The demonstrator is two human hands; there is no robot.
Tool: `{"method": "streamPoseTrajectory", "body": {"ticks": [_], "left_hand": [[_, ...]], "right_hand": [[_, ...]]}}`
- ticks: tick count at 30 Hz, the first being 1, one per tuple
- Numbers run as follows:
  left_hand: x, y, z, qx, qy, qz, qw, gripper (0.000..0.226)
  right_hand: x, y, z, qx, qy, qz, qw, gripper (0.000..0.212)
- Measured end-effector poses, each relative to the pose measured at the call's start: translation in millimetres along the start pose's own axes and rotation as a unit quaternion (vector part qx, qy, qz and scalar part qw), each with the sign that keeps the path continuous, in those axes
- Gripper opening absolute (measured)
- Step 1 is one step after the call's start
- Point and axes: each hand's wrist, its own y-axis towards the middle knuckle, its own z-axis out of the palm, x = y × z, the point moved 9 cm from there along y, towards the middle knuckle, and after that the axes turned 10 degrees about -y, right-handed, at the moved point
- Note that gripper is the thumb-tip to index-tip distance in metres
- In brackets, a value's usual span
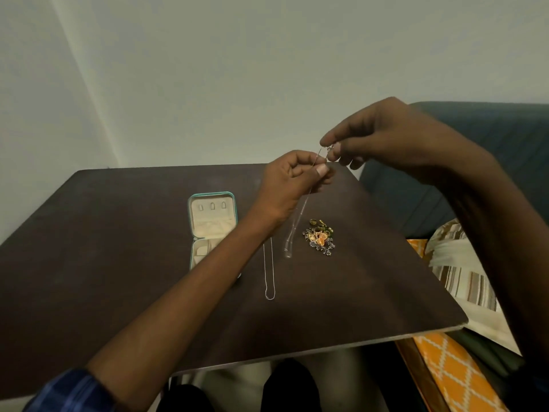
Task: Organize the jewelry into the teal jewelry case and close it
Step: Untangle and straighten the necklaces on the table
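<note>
Above the far side of the dark table (pixel 118 263), the left hand (pixel 292 179) and right hand (pixel 383 138) both pinch the top of a thin silver chain (pixel 300 212), fingers closed on it; its loop hangs down to the tabletop. A second chain (pixel 269 272) lies flat beside the left forearm, which crosses over the near corner of the open teal jewelry case (pixel 212 227). A small heap of jewelry (pixel 320 237) sits just right of the hanging chain. A dark sofa (pixel 475 150) stands beyond the table's right edge.
</note>
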Motion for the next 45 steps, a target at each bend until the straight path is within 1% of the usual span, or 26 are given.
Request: {"method": "streamPoseTrajectory", "body": {"ticks": [2, 8, 10, 13, 17, 20, 26, 29, 32, 34, 39, 41, 45], "left_hand": [[-2.4, -2.9, -1.8, -0.005, -0.005, 0.003, 1.000, 0.009], [-0.2, -10.5, -3.9, -0.016, 0.001, -0.001, 1.000, 0.009], [5.1, -14.1, -2.9, -0.015, 0.000, -0.013, 1.000, 0.009], [16.5, -20.8, -2.7, -0.010, -0.005, -0.029, 1.000, 0.009], [31.5, -31.6, -6.8, -0.009, -0.019, -0.047, 0.999, 0.010], [43.9, -38.7, -12.2, -0.008, -0.018, -0.061, 0.998, 0.010], [68.2, -48.8, -26.7, -0.021, -0.028, -0.115, 0.993, 0.008], [79.2, -53.1, -34.1, -0.025, -0.017, -0.149, 0.988, 0.007], [85.3, -55.6, -39.9, -0.027, -0.034, -0.181, 0.983, 0.009], [84.8, -55.4, -45.3, -0.041, -0.026, -0.186, 0.981, 0.009], [76.0, -52.8, -64.1, -0.108, 0.015, -0.176, 0.978, 0.010], [71.6, -51.8, -69.0, -0.127, -0.001, -0.170, 0.977, 0.009], [67.3, -53.0, -75.4, -0.142, -0.029, -0.167, 0.975, 0.007]], "right_hand": [[1.7, -2.7, 0.3, 0.004, -0.020, -0.004, 1.000, 0.020], [1.9, -2.8, -0.6, -0.036, -0.089, -0.012, 0.995, 0.013], [1.2, -3.2, -4.3, -0.065, -0.070, -0.007, 0.995, 0.011], [-3.4, -3.8, -10.2, -0.101, 0.007, 0.009, 0.995, 0.011], [-9.0, -4.1, -13.9, -0.130, 0.028, 0.018, 0.991, 0.013], [-12.1, -4.4, -13.8, -0.130, 0.052, 0.021, 0.990, 0.012], [-15.1, -4.5, -8.9, -0.100, 0.076, 0.011, 0.992, 0.014], [-18.6, -3.5, -9.7, -0.105, 0.084, 0.009, 0.991, 0.014], [-20.8, -2.2, -10.1, -0.111, 0.072, 0.005, 0.991, 0.014], [-22.3, -1.9, -6.8, -0.103, 0.073, 0.004, 0.992, 0.013], [-30.8, -4.1, 0.7, -0.097, 0.108, 0.027, 0.989, 0.012], [-35.6, -5.1, 2.6, -0.100, 0.139, 0.044, 0.984, 0.012], [-46.6, -6.9, 2.6, -0.124, 0.177, 0.077, 0.973, 0.011]]}}
